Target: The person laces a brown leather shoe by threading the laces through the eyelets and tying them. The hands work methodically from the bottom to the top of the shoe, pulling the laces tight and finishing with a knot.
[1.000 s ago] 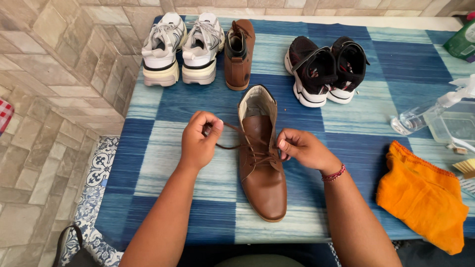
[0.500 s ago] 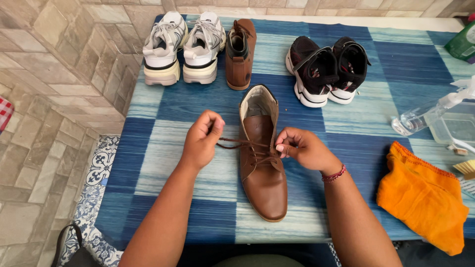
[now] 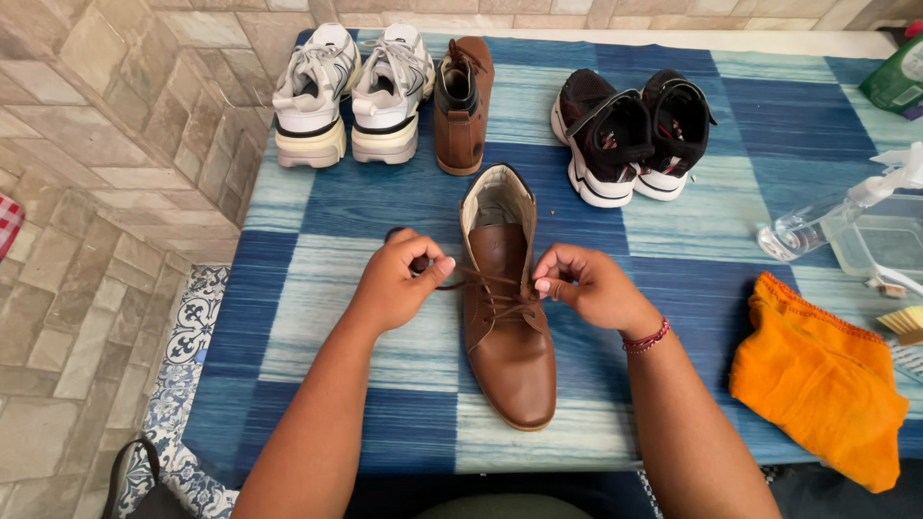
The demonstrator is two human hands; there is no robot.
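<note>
boot (image 3: pixel 508 327): brown, centre of mat (image 3: pixel 288 288)
left hand (image 3: pixel 399 282): fingers pinched on lace (image 3: pixel 471 281)
right hand (image 3: pixel 586 285): pinching lace too
behind: sneakers (image 3: pixel 351 91), second boot (image 3: pixel 463 104)

Bright, soft daylight all over. Small, pale shadows under things. Sharp and clear, slightly bent at the edges.

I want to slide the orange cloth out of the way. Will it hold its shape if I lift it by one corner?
Probably not. The orange cloth lies crumpled in soft folds on the table, so it likely droops and hangs limp. It looks light, and should neither roll nor tip; pushed, it may bunch up.
</note>
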